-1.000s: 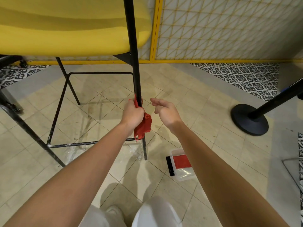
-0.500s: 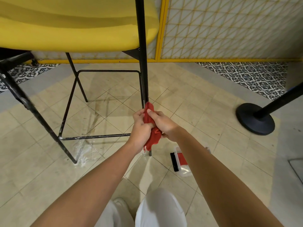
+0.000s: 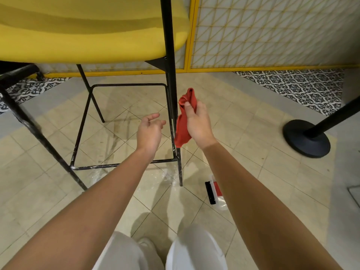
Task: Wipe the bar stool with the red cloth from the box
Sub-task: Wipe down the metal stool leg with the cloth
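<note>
Red cloth (image 3: 182, 130): now in my right hand (image 3: 196, 123) alone, fingers clamped round it, just right of the bar stool's (image 3: 87, 32) front leg (image 3: 169, 55). Half a second ago both hands held it at that leg.
Left hand (image 3: 149, 131): has let go, fingers apart and relaxed, left of the leg.
Box (image 3: 213, 191): on the floor (image 3: 243, 133) near the leg's foot, partly behind my right forearm.
</note>
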The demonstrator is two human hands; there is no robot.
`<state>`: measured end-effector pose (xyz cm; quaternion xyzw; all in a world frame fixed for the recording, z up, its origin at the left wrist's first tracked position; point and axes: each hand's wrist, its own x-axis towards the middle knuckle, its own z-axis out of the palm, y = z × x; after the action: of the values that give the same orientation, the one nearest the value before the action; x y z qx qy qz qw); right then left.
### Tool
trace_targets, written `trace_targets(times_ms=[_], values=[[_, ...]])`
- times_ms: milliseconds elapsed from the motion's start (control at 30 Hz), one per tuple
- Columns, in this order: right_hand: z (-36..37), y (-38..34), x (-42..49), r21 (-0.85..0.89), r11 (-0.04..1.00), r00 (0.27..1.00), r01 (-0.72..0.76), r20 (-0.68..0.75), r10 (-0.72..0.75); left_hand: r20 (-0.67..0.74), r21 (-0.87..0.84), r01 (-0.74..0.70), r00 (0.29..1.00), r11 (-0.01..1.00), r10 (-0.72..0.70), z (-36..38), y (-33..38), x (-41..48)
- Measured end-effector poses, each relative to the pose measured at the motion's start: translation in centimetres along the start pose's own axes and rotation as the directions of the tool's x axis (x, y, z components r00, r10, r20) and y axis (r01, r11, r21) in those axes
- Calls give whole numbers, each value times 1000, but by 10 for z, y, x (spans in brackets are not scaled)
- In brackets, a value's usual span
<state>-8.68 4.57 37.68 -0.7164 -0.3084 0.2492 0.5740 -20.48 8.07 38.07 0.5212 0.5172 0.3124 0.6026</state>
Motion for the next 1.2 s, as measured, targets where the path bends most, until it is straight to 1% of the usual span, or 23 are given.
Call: trace_targets(times_ms=[67,100,133,200,267,300,333,367,500,567,633,733,767,800,867,967,1033,1067,1133,1200], values=[[13,2,-5,-56,989,989,137,55,-134,8,0,1,1000,1000,-1,3,1,5],[19,8,-9,-81,980,982,180,69,-174,23,-9,3,1000,1000,-3,5,1,6],[24,14,-12,-105,977,982,186,61,-181,43,-15,5,999,1000,-4,6,0,8],[28,34,-15,-189,974,992,127,44,-121,58,8,0,998,1000,-1,9,-3,11],[23,51,-15,-269,962,996,46,81,-25,55,45,-20,998,999,18,11,-4,12],[20,54,-12,-280,960,994,21,105,9,52,61,-33,998,998,30,12,-4,13],[17,52,-10,-270,963,992,12,127,23,48,73,-38,998,997,35,12,-5,15],[15,45,-8,-238,971,990,27,139,7,45,75,-36,998,997,32,13,-5,18],[19,13,3,-51,979,978,198,83,-194,64,47,-22,998,999,19,15,-4,21],[23,19,2,-48,975,974,218,70,-215,66,46,-30,997,998,27,16,-4,20],[25,40,-3,-114,981,986,158,79,-149,59,72,-30,998,997,26,16,-7,19],[16,71,-12,-245,969,986,-24,156,63,57,101,-12,998,995,7,18,-17,18],[12,78,-14,-307,950,979,-50,172,107,52,106,-2,999,994,-4,18,-21,20],[8,80,-15,-341,939,979,-50,170,114,46,107,8,999,994,-13,17,-24,21],[6,75,-13,-285,959,990,-9,132,49,24,102,26,999,994,-28,18,-29,24],[16,59,-5,-51,995,994,88,68,-84,7,101,37,999,994,-38,19,-34,28],[21,61,-5,11,992,992,122,13,-123,14,104,40,999,994,-42,21,-36,30],[22,65,-9,-18,993,993,118,-8,-118,14,102,43,999,994,-44,22,-36,30],[18,82,-18,-166,984,997,63,-23,-67,16,106,47,999,993,-49,24,-39,31],[11,99,-24,-329,944,1000,-14,21,22,26,111,44,999,993,-47,25,-41,31]])
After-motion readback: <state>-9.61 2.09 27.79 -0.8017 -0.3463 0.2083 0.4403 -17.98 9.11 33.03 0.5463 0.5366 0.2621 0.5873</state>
